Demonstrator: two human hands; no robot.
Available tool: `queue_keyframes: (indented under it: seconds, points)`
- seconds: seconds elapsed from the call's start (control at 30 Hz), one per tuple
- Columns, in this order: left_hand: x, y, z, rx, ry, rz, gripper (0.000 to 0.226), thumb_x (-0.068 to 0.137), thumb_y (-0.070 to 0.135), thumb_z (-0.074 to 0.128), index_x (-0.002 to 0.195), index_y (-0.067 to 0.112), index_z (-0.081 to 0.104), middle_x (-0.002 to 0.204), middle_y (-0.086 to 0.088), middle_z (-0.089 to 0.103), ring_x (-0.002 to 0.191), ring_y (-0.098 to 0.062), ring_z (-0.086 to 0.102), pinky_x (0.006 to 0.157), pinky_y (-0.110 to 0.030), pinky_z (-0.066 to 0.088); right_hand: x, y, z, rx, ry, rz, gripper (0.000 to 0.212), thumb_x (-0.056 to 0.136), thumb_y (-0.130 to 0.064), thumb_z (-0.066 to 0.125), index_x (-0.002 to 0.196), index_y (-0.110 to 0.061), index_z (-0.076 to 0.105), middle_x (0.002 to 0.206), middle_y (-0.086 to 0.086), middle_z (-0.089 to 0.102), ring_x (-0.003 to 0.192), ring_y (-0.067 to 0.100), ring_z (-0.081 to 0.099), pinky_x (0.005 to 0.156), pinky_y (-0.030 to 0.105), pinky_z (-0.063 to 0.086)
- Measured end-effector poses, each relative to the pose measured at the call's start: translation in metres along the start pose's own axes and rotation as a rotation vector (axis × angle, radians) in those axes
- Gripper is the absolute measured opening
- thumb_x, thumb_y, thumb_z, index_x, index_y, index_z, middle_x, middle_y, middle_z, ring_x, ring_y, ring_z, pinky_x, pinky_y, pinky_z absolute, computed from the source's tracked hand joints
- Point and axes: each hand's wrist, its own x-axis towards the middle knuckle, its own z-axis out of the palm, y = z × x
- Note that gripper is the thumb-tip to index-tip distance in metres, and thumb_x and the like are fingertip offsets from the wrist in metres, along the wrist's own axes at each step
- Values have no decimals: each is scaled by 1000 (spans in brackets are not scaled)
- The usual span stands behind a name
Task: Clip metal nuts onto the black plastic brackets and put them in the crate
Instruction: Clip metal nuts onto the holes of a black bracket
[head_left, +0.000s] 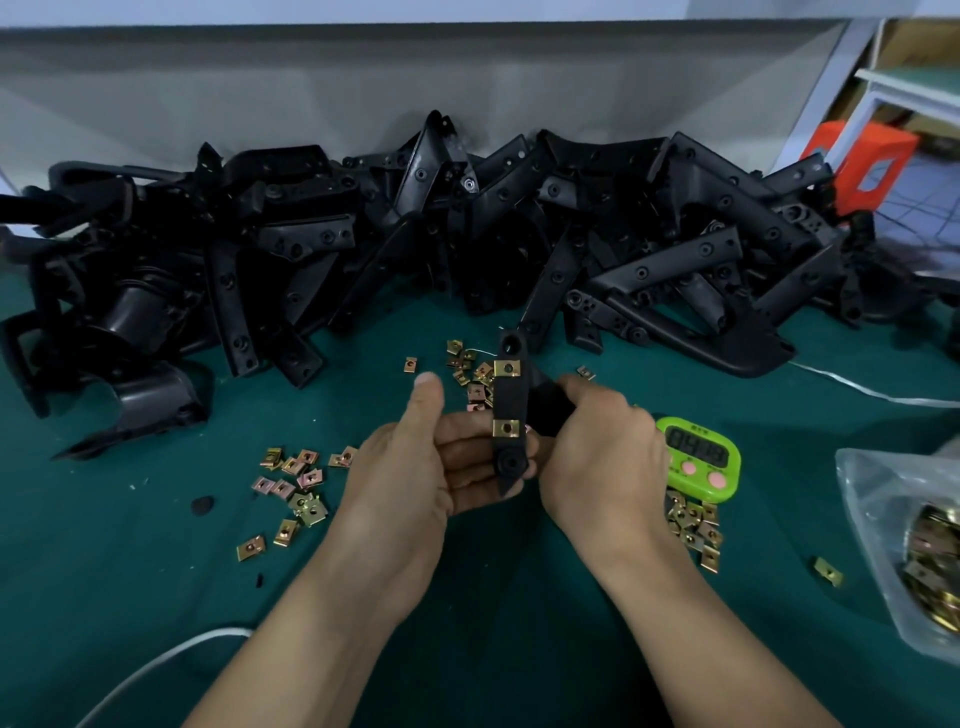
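Two nuts (507, 368) seemingly clipped, bracket (509, 399), right hand (602, 447)

A black bracket (511, 410) stands upright in mid-air — two brass nuts (507, 368) clipped on its face. Loose nuts (296, 483) lie at its 8, 11 and 4 o'clock; more brackets (415, 234) pile at 12.

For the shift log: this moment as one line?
left hand, right hand hold bracket | two clipped nuts on it | loose nuts on mat

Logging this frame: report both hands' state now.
Left hand: holds the black bracket at its lower end.
Right hand: grips the same bracket's side arm.
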Motion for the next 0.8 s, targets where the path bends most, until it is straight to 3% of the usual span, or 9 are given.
queue_keyframes:
  seconds: [0.3, 0.4, 0.47, 0.57, 0.67, 0.8]
  points:
    - [-3, 3, 2, 78, -19, 14, 61, 107, 47, 35, 107, -1, 72, 92, -23, 77, 75, -29, 76, 59, -27, 59, 0, -1, -3, 31, 3, -4, 28, 73, -2, 61, 82, -27, 54, 62, -1, 56, 65, 35, 54, 58, 34, 39]
    - [-11, 12, 8, 292, 85, 225, 30, 104, 28, 54, 95, 17, 81, 89, -5, 80, 85, -23, 77, 69, -25, 60, 0, -7, -14, -2, -3, -9, 22, 76, -12, 68, 90, -27, 60, 71, 1, 65, 73, 35, 61, 59, 34, 37]
    - [-22, 23, 12, 457, 165, 449, 21, 96, 18, 65, 90, 32, 80, 85, 11, 79, 82, -8, 75, 70, -15, 56, -3, -10, -27, -24, 0, -22, 23, 76, -13, 70, 88, -28, 58, 67, -2, 61, 69, 32, 58, 59, 34, 36]
    - [-50, 33, 27, 678, 162, 670, 17, 86, 29, 71, 86, 45, 77, 76, 28, 73, 69, 9, 69, 59, -1, 45, -14, -8, -50, -59, 55, -34, 21, 76, -15, 67, 83, -27, 52, 58, -7, 49, 61, 30, 51, 57, 35, 37]
    - [-72, 33, 53, 709, 137, 728, 36, 83, 20, 80, 74, 54, 72, 72, 38, 68, 71, 17, 66, 63, 4, 43, -25, 2, -79, -130, 134, -34, 23, 77, -9, 62, 81, -27, 48, 56, -5, 46, 60, 30, 51, 55, 36, 30]
    - [-94, 30, 110, 757, 22, 728, 56, 84, 20, 80, 54, 64, 62, 59, 37, 63, 69, 13, 66, 53, -3, 45, -38, 35, -131, -198, 213, 64, 24, 77, -9, 63, 84, -27, 49, 71, 0, 64, 75, 33, 63, 57, 36, 29]
